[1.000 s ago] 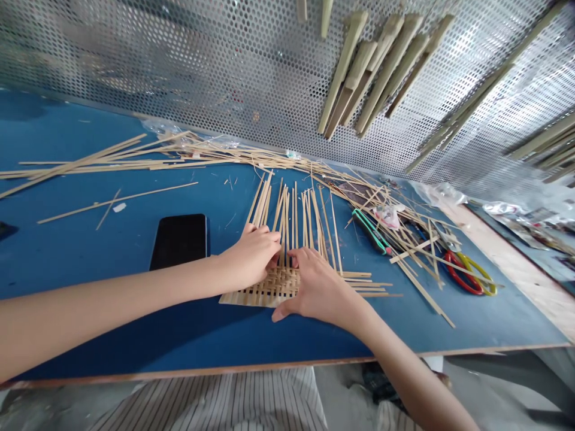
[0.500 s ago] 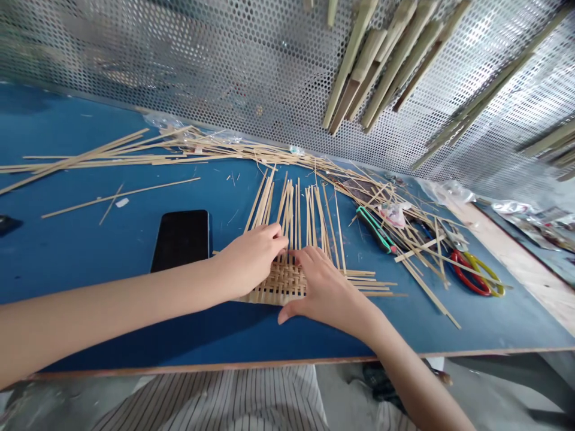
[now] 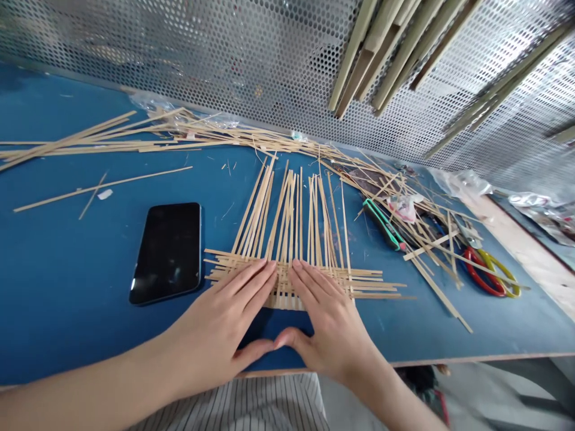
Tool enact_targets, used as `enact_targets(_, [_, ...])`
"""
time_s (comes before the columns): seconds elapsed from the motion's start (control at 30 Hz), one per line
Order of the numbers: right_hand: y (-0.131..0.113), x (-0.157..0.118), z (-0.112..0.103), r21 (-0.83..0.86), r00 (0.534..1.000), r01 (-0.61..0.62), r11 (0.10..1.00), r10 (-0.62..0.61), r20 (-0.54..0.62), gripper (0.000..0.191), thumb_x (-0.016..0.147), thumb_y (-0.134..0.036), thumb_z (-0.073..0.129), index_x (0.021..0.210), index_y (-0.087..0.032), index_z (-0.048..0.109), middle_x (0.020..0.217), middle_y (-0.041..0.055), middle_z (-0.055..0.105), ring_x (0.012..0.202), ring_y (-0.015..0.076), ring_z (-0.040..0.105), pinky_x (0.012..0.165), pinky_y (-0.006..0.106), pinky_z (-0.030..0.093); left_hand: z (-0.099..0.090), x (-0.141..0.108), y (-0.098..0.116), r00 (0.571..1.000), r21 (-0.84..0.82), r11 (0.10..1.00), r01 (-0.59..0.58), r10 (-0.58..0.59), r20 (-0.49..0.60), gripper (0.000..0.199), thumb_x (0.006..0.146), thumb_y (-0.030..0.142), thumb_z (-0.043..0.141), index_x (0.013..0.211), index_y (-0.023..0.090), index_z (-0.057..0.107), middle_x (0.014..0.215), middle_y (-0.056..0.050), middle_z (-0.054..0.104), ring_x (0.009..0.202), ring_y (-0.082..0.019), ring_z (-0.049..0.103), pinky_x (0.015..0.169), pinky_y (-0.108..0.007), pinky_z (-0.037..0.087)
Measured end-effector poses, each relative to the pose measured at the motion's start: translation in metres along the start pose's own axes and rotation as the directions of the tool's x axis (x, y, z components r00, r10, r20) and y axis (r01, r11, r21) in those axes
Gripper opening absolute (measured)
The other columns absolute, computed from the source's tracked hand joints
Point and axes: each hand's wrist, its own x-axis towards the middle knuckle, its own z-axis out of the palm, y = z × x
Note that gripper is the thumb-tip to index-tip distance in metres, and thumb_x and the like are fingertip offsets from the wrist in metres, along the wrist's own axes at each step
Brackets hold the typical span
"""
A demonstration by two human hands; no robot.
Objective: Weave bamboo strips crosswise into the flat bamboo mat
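Note:
A partly woven mat of pale bamboo strips (image 3: 284, 286) lies on the blue table in front of me. Its long upright strips fan away toward the back, and cross strips stick out on both sides. My left hand (image 3: 224, 311) lies flat on the left part of the weave, fingers stretched out. On the right part rests my right hand (image 3: 326, 314), also flat with straight fingers. The two thumbs meet near the table's front edge, below the mat. Both palms cover portions of the weave.
Left of the mat lies a black phone (image 3: 168, 251). At the right are a green-and-black cutter (image 3: 383, 224), red-and-yellow-handled scissors (image 3: 485, 272) and scattered strips. More bamboo strips (image 3: 162, 140) run along the back, below a perforated metal panel (image 3: 215, 54).
My left hand has uncurled from its closed hold over the strips and moved down-left to lie flat on the weave. My right hand has shifted slightly, its thumb now touching the left thumb.

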Motion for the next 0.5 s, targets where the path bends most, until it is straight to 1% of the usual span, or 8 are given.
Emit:
enact_targets(0.07, [-0.002, 0.000, 0.003, -0.012, 0.999, -0.009, 1.000, 0.009, -0.036, 0.076, 0.095, -0.060, 0.041, 0.134, 0.004, 0.051, 0.140, 0.0228, 0.052, 0.132, 0.0350, 0.048, 0.103, 0.053, 0.049, -0.002, 0.001, 0.002, 1.000, 0.012, 1.000, -0.006, 0.006, -0.022, 0.068, 0.095, 0.053, 0.046, 0.138, 0.000, 0.046, 0.145, -0.019, 0.047, 0.133, -0.033, 0.046, 0.106, -0.042, 0.040])
enact_targets(0.13, [-0.003, 0.000, 0.004, -0.012, 0.999, -0.004, 1.000, 0.003, -0.052, 0.072, 0.097, -0.058, 0.040, 0.134, 0.003, 0.051, 0.140, 0.0221, 0.052, 0.133, 0.0339, 0.047, 0.103, 0.052, 0.049, -0.005, 0.000, 0.004, 0.998, 0.006, 1.000, -0.003, 0.003, -0.062, 0.057, 0.097, 0.046, 0.045, 0.131, 0.001, 0.054, 0.139, -0.018, 0.054, 0.128, -0.031, 0.051, 0.105, -0.041, 0.041])
enact_targets(0.23, [-0.001, -0.002, 0.001, 0.013, 0.997, 0.011, 1.000, -0.010, -0.070, 0.061, 0.102, -0.048, 0.033, 0.134, 0.001, 0.050, 0.141, 0.0203, 0.052, 0.136, 0.0303, 0.044, 0.105, 0.050, 0.048, -0.009, 0.000, 0.006, 0.989, -0.012, 1.000, 0.018, -0.019, -0.145, 0.037, 0.098, 0.032, 0.047, 0.114, 0.003, 0.065, 0.121, -0.014, 0.068, 0.114, -0.027, 0.061, 0.097, -0.038, 0.045])
enact_targets(0.33, [0.001, -0.005, -0.002, 0.034, 0.992, -0.011, 0.999, 0.015, -0.122, 0.053, 0.104, -0.040, 0.030, 0.131, -0.001, 0.053, 0.137, 0.0193, 0.057, 0.133, 0.0293, 0.047, 0.101, 0.048, 0.050, -0.011, -0.002, 0.005, 0.978, -0.029, 0.999, 0.045, -0.050, -0.203, 0.025, 0.097, 0.021, 0.050, 0.103, 0.004, 0.068, 0.106, -0.012, 0.073, 0.101, -0.025, 0.065, 0.089, -0.037, 0.047])
enact_targets(0.4, [0.000, -0.006, -0.004, 0.050, 0.983, -0.035, 0.998, 0.043, -0.179, 0.045, 0.104, -0.035, 0.034, 0.127, -0.003, 0.056, 0.131, 0.0187, 0.061, 0.128, 0.0287, 0.052, 0.097, 0.046, 0.050, -0.012, -0.006, 0.003, 0.978, -0.034, 0.999, 0.029, -0.036, -0.203, 0.021, 0.096, 0.016, 0.051, 0.101, 0.006, 0.069, 0.103, -0.010, 0.074, 0.097, -0.024, 0.065, 0.086, -0.037, 0.048])
enact_targets(0.5, [-0.004, -0.009, -0.009, 0.120, 0.953, -0.071, 0.990, 0.103, -0.284, 0.028, 0.102, -0.022, 0.041, 0.114, -0.008, 0.062, 0.111, 0.0138, 0.071, 0.109, 0.0234, 0.062, 0.088, 0.039, 0.051, -0.011, -0.017, 0.001, 0.988, -0.060, 0.997, -0.038, 0.028, -0.153, 0.021, 0.094, 0.012, 0.051, 0.107, 0.011, 0.068, 0.111, -0.006, 0.072, 0.102, -0.022, 0.065, 0.088, -0.036, 0.050])
